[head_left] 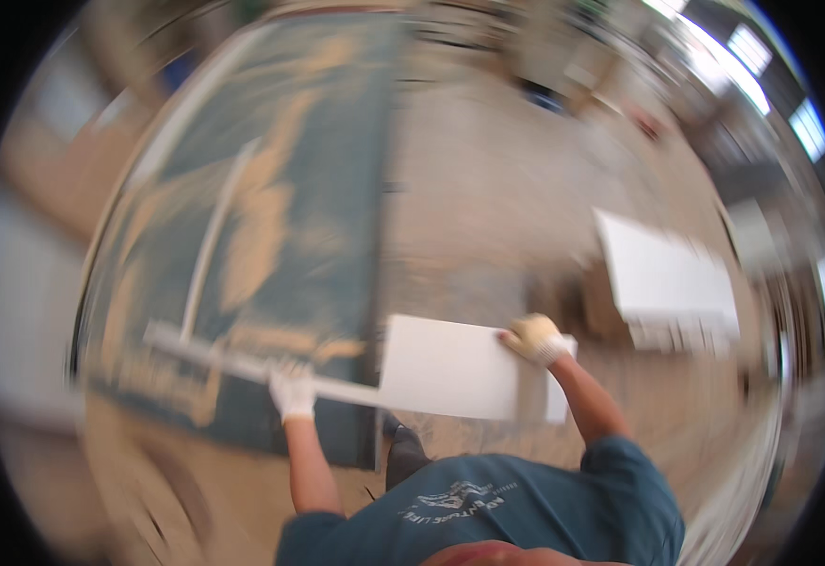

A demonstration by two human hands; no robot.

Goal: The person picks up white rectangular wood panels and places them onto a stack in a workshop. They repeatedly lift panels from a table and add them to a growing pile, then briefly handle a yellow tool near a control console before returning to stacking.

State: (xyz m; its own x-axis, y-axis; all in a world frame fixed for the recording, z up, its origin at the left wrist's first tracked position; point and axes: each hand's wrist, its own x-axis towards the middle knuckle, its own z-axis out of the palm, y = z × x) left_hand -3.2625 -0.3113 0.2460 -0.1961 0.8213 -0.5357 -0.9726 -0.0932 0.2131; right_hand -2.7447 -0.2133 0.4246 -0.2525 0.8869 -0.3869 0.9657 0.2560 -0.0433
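Teal T-shirt (535, 495) up close, cream-gloved right hand (534, 340) grips white rectangular panel (450, 366), lying lengthwise toward white-gloved left hand (292, 389) on pale narrow strip (233, 363), hold unclear.

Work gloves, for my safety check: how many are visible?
2: left-hand glove at the pale strip; right-hand glove at the white panel. Blur may hide others.

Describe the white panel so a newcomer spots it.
Find the big blue-green, dust-streaked table. Just past its right edge, a flat white panel has its far edge in the gloved right hand. Unlike the stacked white boards farther right, it is held.
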